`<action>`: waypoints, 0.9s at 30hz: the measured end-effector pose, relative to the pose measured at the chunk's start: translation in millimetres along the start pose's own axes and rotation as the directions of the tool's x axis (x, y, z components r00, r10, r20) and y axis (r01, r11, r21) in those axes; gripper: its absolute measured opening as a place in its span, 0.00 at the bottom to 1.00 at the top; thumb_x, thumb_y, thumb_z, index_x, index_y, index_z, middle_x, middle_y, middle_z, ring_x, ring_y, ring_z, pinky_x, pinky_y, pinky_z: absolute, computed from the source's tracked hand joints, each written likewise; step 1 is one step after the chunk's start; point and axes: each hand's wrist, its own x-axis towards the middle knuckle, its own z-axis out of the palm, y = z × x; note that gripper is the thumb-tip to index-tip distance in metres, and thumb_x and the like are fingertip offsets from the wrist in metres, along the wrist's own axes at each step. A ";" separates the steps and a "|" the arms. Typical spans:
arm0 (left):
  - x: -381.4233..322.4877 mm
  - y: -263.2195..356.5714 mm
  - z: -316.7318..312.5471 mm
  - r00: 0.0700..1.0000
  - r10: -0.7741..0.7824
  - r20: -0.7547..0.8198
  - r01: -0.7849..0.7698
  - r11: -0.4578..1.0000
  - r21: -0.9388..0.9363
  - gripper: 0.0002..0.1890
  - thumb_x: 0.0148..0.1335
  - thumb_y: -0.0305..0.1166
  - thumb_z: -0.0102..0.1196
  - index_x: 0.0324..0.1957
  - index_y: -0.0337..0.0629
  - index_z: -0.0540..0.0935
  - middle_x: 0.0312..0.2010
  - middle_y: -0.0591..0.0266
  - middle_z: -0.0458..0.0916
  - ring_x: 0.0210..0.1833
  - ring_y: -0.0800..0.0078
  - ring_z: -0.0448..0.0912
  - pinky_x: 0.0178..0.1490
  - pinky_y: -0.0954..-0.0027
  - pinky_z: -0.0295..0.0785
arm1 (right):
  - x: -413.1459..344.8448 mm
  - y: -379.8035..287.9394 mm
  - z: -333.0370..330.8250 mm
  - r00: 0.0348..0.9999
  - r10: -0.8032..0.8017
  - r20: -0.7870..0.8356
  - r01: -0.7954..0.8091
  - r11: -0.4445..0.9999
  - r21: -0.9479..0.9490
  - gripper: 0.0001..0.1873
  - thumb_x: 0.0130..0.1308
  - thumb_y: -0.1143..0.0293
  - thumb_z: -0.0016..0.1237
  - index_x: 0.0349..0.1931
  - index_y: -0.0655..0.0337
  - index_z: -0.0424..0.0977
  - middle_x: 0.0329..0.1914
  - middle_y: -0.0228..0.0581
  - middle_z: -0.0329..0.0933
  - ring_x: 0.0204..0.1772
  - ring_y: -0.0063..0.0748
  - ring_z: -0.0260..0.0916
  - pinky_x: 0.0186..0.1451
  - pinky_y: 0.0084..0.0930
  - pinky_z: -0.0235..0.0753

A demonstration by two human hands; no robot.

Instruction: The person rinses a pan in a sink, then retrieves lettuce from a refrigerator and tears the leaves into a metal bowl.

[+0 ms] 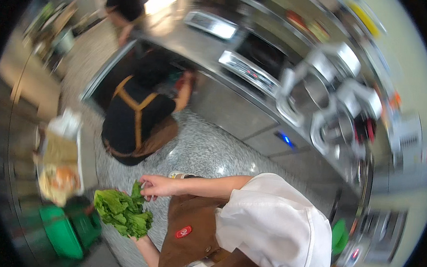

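Observation:
A bunch of green lettuce leaves [122, 210] lies over my left hand [133, 237], which supports it from below; its fingers are mostly hidden under the leaves. At the bunch's upper right edge, my right hand [151, 187] has bent fingers around the edge of a leaf. Beneath both hands is the speckled grey floor [205, 144]. I wear a white shirt and a brown apron [190, 220].
Ahead, a person in black [133, 121] crouches by an open counter compartment. Another person [124, 3] is at the steel counter [203, 65], which carries induction cookers [250, 73] and stand mixers [332, 107]. Green bins [61, 230] and a white tray of food [80, 154] are at left.

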 end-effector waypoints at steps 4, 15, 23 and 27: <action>18.3 17.7 4.7 0.970 -0.239 -0.049 0.242 0.967 0.073 0.29 0.68 0.50 0.36 0.66 0.46 0.58 0.65 0.57 0.60 0.65 0.56 0.62 0.68 0.54 0.56 | -36.7 17.4 31.3 0.945 -0.085 -0.316 0.109 0.992 0.059 0.23 0.66 0.65 0.45 0.57 0.66 0.57 0.39 0.41 0.73 0.40 0.25 0.72 0.39 0.22 0.73; -1.5 -42.8 26.2 0.569 -0.761 0.313 0.626 0.647 0.435 0.30 0.63 0.52 0.44 0.62 0.46 0.65 0.60 0.56 0.67 0.59 0.54 0.67 0.63 0.50 0.62 | -217.4 -32.5 140.3 0.185 -0.457 -0.870 0.503 0.805 -0.316 0.18 0.66 0.67 0.47 0.53 0.64 0.66 0.51 0.39 0.68 0.54 0.27 0.65 0.57 0.27 0.66; -131.2 -128.0 87.2 0.353 -0.894 0.274 0.604 0.442 0.664 0.28 0.63 0.52 0.44 0.59 0.47 0.69 0.54 0.57 0.72 0.53 0.57 0.73 0.56 0.51 0.69 | -391.6 -116.3 255.0 -0.410 -0.869 -0.277 0.636 -0.056 -0.769 0.15 0.68 0.62 0.40 0.45 0.66 0.70 0.46 0.44 0.68 0.44 0.38 0.69 0.47 0.32 0.72; -191.4 -145.2 113.4 0.294 -0.880 0.373 0.627 0.472 0.619 0.28 0.64 0.53 0.42 0.58 0.45 0.69 0.53 0.55 0.73 0.55 0.56 0.72 0.58 0.53 0.67 | -426.1 -145.4 264.6 -0.408 -0.890 -0.202 0.725 -0.182 -0.664 0.08 0.66 0.65 0.45 0.36 0.59 0.73 0.38 0.37 0.73 0.31 0.32 0.69 0.39 0.28 0.74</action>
